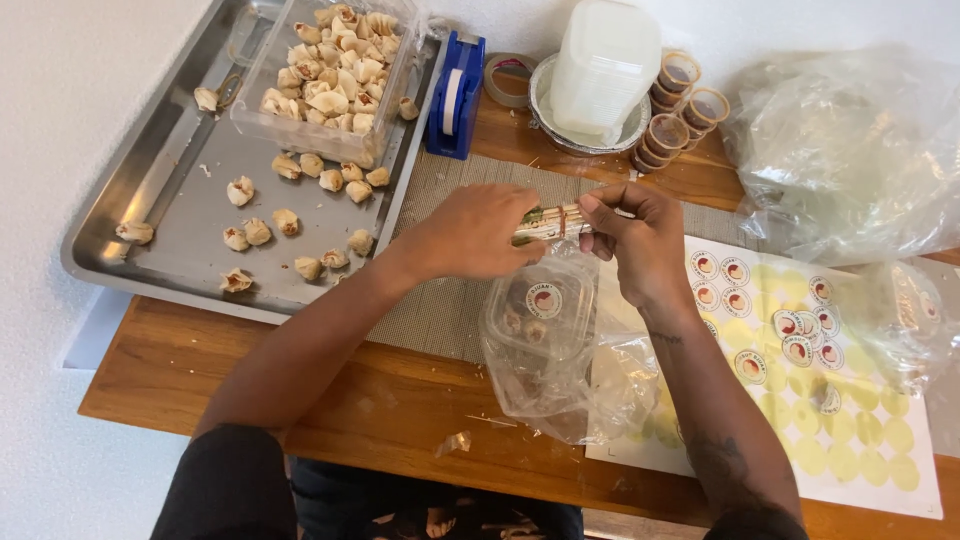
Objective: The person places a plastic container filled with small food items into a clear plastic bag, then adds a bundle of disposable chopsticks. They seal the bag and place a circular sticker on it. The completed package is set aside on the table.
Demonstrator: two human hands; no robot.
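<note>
1. A slim bundle of paper-wrapped chopsticks [556, 222] is held between the two hands, above a clear plastic bag [575, 370] that lies on the wooden table [200, 370].
2. The bundle's left end is pinched by the closed fingers of the left hand [468, 232]; its right end is gripped by the curled fingers of the right hand [640, 240].
3. The bundle's long axis runs roughly level from left to right, tilted slightly upward toward the right hand; only the short middle stretch between the two sets of fingertips is seen.
4. Neither hand is clearly nearer: both touch the bundle, each at one end. Which end is the tip cannot be told, since both ends are covered by fingers.
5. Just below the fingers, inside the bag, a small lidded container [535, 310] with a round sticker is seen.
6. To the right of the right hand's fingers a sticker sheet [800, 400] is laid flat, partly used.
7. Well to the left of the left hand's fingers a metal tray [150, 200] with small dumplings [300, 230] is set; a clear tub [330, 75] of more rests on it.
8. Beyond the fingers, a blue tape dispenser [455, 95], stacked containers [600, 70] and sauce cups [680, 110] are placed.
</note>
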